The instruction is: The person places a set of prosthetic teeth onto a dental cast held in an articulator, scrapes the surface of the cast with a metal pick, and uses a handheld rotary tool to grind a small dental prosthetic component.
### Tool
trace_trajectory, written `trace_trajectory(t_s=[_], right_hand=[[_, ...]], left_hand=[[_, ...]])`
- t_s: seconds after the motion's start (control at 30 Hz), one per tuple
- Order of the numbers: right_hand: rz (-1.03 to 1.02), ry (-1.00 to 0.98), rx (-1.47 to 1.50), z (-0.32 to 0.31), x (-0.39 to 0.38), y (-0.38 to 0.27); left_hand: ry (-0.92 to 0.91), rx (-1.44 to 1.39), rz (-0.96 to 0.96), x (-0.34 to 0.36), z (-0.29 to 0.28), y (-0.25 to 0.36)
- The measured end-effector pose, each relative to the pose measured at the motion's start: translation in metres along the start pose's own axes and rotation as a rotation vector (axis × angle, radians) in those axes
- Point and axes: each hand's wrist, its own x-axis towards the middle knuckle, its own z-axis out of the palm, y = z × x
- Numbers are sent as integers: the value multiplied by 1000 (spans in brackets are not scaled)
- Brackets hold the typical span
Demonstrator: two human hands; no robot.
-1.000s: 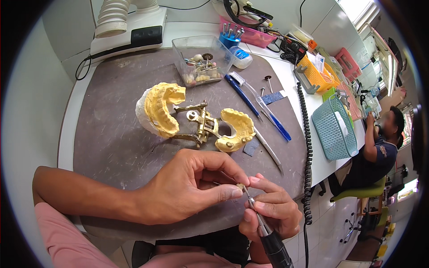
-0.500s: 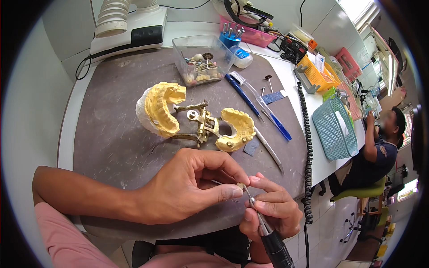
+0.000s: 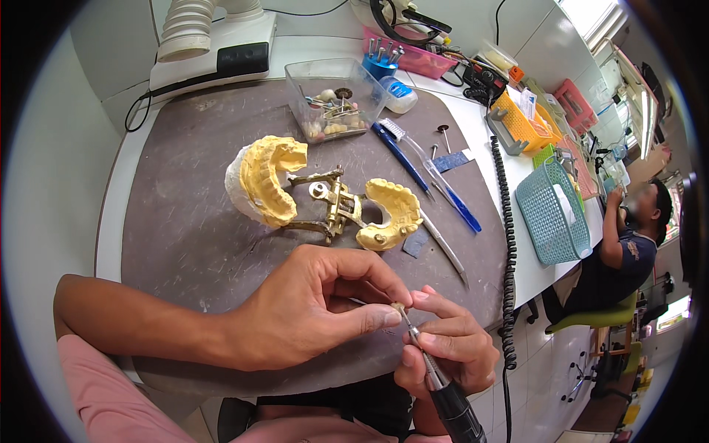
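Pinching a tiny workpiece (image 3: 396,307), the left hand (image 3: 310,310) meets the right hand (image 3: 450,347) gripping a rotary handpiece (image 3: 443,387); one slip could nick fingertips (image 3: 384,319).

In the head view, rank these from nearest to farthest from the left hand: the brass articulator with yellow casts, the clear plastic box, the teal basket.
1. Brass articulator, just beyond the left hand.
2. Clear plastic box, farther back.
3. Teal basket, far right.
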Motion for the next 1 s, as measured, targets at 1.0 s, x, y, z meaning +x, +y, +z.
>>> trace_trajectory(t_s=[1.0], right_hand=[[-4, 121, 46, 1, -5, 6]], left_hand=[[-18, 7, 14, 0, 2, 2]])
